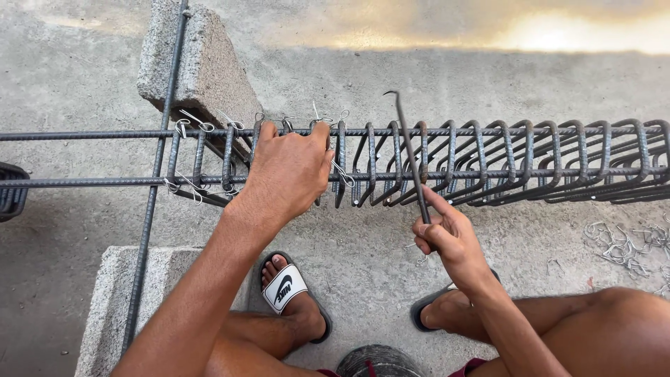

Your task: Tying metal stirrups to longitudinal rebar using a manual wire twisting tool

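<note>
We press our left hand (289,171) fingers-curled onto the rebar cage (488,162) | right hand (443,234) grips hook tool (412,160) just beside it

arms bare, no gloves | slide sandal (285,287) blk w/ white strap | shorts maroon (474,366)

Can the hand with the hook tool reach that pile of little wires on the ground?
Probably yes: the right hand has bare concrete floor between it and the tie wires, though the hook tool fills it.
</note>
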